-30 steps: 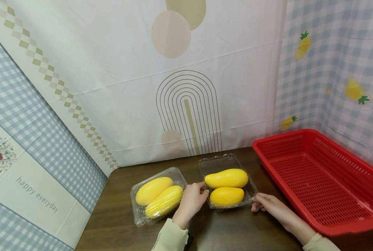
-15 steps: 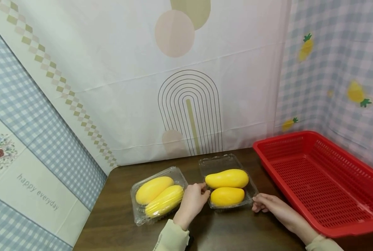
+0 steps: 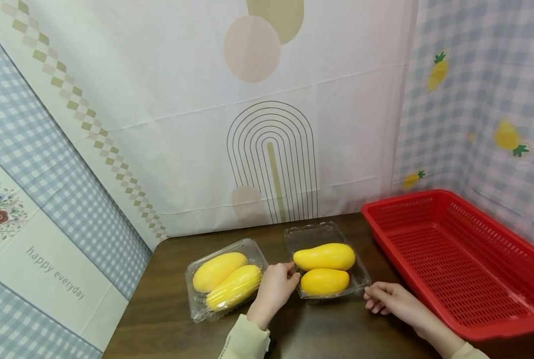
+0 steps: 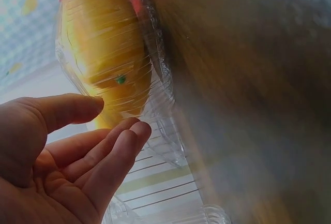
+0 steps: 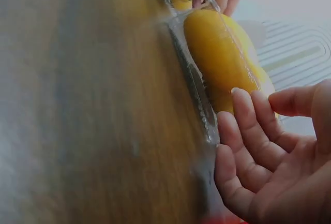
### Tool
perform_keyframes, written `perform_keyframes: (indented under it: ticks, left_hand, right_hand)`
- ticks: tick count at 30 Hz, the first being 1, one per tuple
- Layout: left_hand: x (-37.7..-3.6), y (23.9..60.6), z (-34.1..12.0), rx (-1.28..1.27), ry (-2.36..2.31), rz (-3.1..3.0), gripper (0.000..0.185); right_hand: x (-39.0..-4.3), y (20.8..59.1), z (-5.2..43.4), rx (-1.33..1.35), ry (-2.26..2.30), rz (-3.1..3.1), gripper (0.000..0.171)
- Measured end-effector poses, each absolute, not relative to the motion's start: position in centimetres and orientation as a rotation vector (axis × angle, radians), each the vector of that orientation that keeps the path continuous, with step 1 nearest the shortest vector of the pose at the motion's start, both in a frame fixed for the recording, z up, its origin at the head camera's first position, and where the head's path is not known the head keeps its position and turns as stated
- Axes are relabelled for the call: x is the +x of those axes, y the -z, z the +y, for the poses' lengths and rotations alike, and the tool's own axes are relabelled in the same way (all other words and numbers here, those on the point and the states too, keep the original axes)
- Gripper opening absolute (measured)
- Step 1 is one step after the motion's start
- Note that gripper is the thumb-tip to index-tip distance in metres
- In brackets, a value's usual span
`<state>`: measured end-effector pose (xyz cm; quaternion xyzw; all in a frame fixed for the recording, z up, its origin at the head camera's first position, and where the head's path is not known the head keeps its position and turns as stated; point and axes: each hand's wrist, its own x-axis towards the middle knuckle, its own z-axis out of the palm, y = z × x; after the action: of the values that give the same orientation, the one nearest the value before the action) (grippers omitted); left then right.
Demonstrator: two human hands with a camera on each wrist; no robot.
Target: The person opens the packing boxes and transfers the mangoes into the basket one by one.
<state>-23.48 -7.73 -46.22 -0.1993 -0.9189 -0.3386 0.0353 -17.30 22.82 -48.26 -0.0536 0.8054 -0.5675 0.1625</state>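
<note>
Dark brown wooden table, head view. Near its centre sits an open clear plastic clamshell tray holding two smooth yellow mangoes, one behind the other, its flat lid laid back at 12 o'clock. Left hand lies at the tray's 9 o'clock edge, fingers loosely curled, fingertips at the rim; the left wrist view shows fingers and thumb spread and relaxed just beside the plastic, with blur hiding whether they touch. Right hand sits at the tray's 4 o'clock corner, just off the rim; the right wrist view shows its fingers loosely bent and parted next to the tray's edge, gripping nothing. At 9 o'clock of the left hand, a second closed clear plastic clamshell with two more yellow mangoes inside, set at a slant. At 3 o'clock of the open tray, near the right hand, a large red perforated plastic basket. Patterned cloth backdrops stand behind the table.
</note>
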Motion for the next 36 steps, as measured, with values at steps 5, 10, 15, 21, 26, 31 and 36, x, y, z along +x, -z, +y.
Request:
perform_keyframes:
  ticks: [5,10,15,21,26,31,36]
  left_hand:
    - [-23.5,46.2,-7.6,-0.611,1.038,-2.815,0.024]
    - [-23.5,46.2,-7.5,-0.610,1.024,-2.809,0.022]
    - [-23.5,46.1,-7.5,-0.611,1.021,-2.806,0.023]
    - [-23.6,46.1,-7.5,-0.609,1.000,-2.796,0.022]
    - [-23.6,46.3,-7.5,-0.610,0.994,-2.796,0.021]
    - [-23.5,46.5,-7.6,-0.606,0.995,-2.813,0.021]
    - [-23.4,46.6,-7.6,-0.593,1.002,-2.832,0.023]
  right_hand:
    - [-16.5,47.4,21.9,-0.142,1.606,2.407,0.039]
    - [-16.2,46.2,20.9,-0.098,1.559,2.567,0.034]
    - [-16.5,45.1,20.1,-0.042,1.401,2.815,0.033]
    - [-17.4,44.7,18.9,-0.218,1.359,3.082,0.030]
    - [-18.3,45.0,18.2,-0.330,1.200,3.188,0.025]
    - [-19.2,45.2,17.8,-0.329,1.034,3.207,0.032]
    - [-19.8,44.9,17.3,-0.320,0.973,3.131,0.036]
